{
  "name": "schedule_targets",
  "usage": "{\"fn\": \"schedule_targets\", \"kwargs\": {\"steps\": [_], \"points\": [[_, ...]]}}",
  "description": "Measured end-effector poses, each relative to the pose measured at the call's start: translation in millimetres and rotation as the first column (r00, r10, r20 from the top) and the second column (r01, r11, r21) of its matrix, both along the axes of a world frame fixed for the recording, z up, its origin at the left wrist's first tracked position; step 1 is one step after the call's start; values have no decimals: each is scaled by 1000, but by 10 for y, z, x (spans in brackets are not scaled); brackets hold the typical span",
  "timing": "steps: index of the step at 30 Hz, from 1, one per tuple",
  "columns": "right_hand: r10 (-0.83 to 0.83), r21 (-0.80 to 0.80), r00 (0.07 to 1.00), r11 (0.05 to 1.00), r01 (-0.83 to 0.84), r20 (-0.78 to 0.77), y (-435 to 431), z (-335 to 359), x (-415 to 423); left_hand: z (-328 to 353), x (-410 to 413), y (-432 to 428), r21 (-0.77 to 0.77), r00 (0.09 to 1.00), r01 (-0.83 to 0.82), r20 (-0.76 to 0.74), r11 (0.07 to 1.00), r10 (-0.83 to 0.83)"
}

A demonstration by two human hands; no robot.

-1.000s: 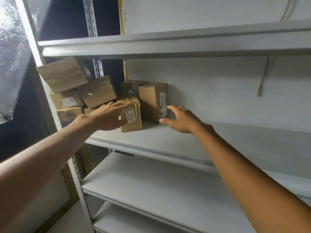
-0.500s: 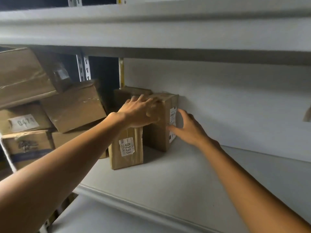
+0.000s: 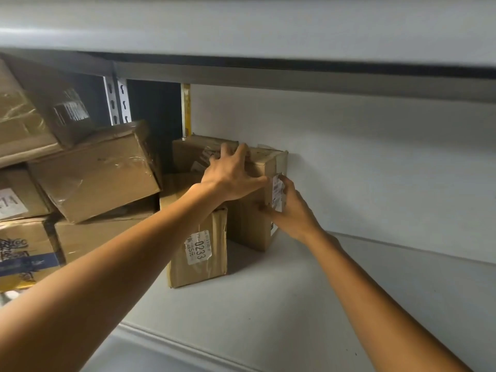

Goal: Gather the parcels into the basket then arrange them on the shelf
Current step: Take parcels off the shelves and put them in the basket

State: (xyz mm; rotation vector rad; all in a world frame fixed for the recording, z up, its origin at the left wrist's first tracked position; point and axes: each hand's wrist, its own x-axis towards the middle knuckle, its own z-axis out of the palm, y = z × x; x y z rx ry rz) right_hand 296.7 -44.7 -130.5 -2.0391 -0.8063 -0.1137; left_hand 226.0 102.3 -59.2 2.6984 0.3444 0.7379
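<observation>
On the grey shelf [image 3: 281, 304], against the back wall, an upright cardboard parcel [image 3: 252, 224] is clamped between the left hand [image 3: 230, 178] at its top and the right hand [image 3: 292, 213] on its labelled side.

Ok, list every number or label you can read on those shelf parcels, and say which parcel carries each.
"0233": white sticker on the front parcel, standing on the shelf; its smaller print is unreadable.
Label on the parcel held by both hands: too blurred.
Partly cut-off label on the left-edge parcel: unclear.
Dark print on the top-left parcel: blurred.
Blue-banded parcel: print illegible.
</observation>
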Motion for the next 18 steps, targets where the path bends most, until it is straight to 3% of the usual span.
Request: {"fn": "schedule_targets", "kwargs": {"steps": [8, 13, 18], "points": [[-37, 86, 999, 996, 39, -26, -77, 50, -124, 71, -94, -73, -192, 965, 131, 248, 973, -82], [-112, 128, 992, 986, 104, 62, -464, 208, -380, 186, -261, -285, -319, 950, 211, 288, 924, -118], [-132, 106, 991, 986, 130, 14, -1094, 203, -673, 126, -423, -649, -564, 948, 277, 293, 778, -125]]}}
